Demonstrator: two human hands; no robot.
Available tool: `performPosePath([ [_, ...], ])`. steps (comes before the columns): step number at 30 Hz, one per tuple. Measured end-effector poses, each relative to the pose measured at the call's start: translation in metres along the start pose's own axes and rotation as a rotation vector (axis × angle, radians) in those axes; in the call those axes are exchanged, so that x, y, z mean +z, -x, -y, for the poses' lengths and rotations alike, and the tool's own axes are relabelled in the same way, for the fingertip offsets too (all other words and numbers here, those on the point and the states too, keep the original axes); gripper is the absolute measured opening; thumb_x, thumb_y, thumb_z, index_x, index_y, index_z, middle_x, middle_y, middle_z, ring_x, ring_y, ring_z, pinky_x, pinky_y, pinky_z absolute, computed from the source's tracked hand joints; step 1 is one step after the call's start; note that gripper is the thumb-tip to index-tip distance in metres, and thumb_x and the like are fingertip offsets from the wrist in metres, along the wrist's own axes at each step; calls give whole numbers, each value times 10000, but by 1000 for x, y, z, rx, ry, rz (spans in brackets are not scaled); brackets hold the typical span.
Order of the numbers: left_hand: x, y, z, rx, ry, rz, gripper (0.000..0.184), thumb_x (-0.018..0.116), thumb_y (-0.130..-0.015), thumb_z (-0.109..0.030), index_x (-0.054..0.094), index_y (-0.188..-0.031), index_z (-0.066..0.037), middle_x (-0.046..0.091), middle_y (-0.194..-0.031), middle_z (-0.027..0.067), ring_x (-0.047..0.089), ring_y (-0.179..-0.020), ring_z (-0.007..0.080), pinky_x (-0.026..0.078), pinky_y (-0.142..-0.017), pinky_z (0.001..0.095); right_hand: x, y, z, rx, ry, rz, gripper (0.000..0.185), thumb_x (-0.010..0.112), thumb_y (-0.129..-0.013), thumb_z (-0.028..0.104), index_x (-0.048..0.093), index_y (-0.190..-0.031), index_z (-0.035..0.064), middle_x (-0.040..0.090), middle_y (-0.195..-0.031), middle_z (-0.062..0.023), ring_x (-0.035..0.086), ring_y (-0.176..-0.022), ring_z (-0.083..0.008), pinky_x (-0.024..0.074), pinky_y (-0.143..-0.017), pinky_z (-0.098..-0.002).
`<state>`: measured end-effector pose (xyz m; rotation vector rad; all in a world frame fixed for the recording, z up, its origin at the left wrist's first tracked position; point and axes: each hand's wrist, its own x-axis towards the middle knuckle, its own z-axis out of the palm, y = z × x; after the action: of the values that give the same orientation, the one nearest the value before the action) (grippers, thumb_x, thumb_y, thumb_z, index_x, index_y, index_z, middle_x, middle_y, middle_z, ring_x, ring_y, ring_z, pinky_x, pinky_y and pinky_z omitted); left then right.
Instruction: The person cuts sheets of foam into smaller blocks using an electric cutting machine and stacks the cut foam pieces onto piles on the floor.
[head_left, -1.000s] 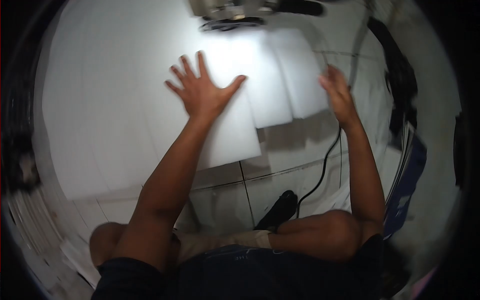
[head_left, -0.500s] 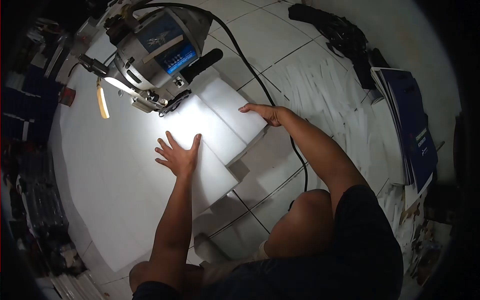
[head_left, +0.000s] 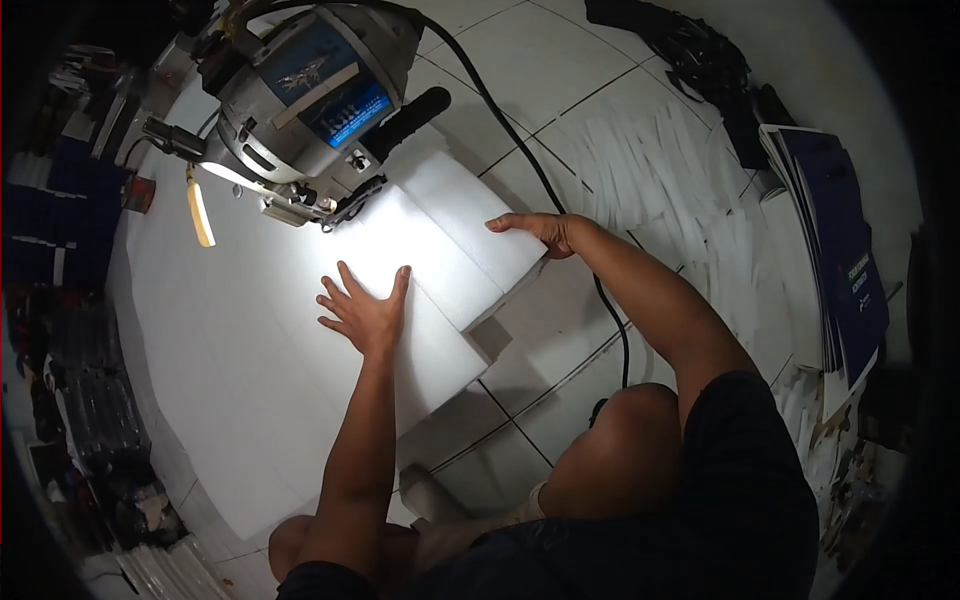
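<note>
While tiled floor (head_left: 490, 445) spans the scene, white sheets (head_left: 230, 350) lie L, a grey machine (head_left: 300, 90) far L; white strips (head_left: 465, 215) lie ctr., R edge pinched by the R hand (head_left: 545, 232), thumb on top; L hand (head_left: 365, 315) rests flat on the white sheets, fingers splayed.

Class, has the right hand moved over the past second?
Yes: the right hand moved inward against the white sheets, from beside their outer edge to overlapping it.
</note>
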<state>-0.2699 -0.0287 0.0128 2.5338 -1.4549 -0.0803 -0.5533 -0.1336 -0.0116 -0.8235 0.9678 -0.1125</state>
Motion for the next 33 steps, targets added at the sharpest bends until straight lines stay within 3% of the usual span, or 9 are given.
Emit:
performPosePath([
  [10,-5,-4,6,-1,49,66,1149,560,-679,-814,218,-1488,-73,154,-1513,275,49,-1411,488,17,-1113,635,-12,10,-20,35,41,-6,845,703,-709,561,455,-1368,95,549,-1248,-148,554,-1089,-245,446,-936,-368],
  [12,-4,-3,6,3,41,69,1145,555,-682,-815,220,-1489,-74,151,-1516,269,49,-1413,483,18,-1117,629,-14,36,-25,-54,7,-56,809,692,-744,514,439,-1374,74,550,-1242,-140,559,-1094,-249,448,-939,-352],
  [16,4,-4,10,1,7,19,1133,545,-672,-829,235,-1495,-114,169,-1531,231,71,-1419,460,45,-1122,624,5,118,-7,37,52,-167,805,688,-773,437,383,-1419,64,542,-1265,-124,546,-1121,-250,434,-962,-349],
  [21,22,-15,25,18,-99,-97,1027,480,-715,-836,294,-1486,-182,234,-1525,206,160,-1400,457,84,-1084,679,45,237,-6,-347,219,-263,863,728,-744,316,316,-1457,57,564,-1259,-101,529,-1137,-211,415,-985,-344],
  [25,41,-23,36,66,-93,-157,980,311,-752,-874,327,-1472,-210,313,-1495,168,270,-1360,411,136,-1066,680,31,370,-64,-267,147,-563,571,699,-789,281,538,-1282,41,643,-1149,-120,608,-1043,-205,446,-966,-330],
  [27,30,-24,33,59,-14,-123,953,278,-771,-865,345,-1464,-214,330,-1483,167,277,-1353,420,134,-1070,675,-28,432,-143,-501,187,-835,356,690,-767,240,698,-1029,-1,700,-986,-124,661,-898,-206,477,-917,-324],
  [29,37,-34,40,44,25,-82,911,254,-795,-846,350,-1462,-233,330,-1484,156,268,-1354,442,124,-1072,681,39,541,-159,-448,141,-829,375,679,-764,289,688,-995,-6,694,-897,-107,649,-840,-206,506,-818,-314],
  [31,47,-39,45,50,56,-106,894,236,-805,-840,343,-1465,-247,318,-1494,151,245,-1367,453,117,-1066,695,71,619,-220,-757,-127,-1313,376,655,-766,312,664,-980,2,669,-853,-89,633,-786,-201,520,-698,-297],
  [33,49,-41,50,58,59,-126,890,232,-808,-838,337,-1468,-251,315,-1497,145,236,-1371,454,113,-1063,699,113,675,-248,-665,-92,-1753,426,623,-794,304,598,-1098,7,650,-917,-107,651,-808,-224,536,-649,-316],
])
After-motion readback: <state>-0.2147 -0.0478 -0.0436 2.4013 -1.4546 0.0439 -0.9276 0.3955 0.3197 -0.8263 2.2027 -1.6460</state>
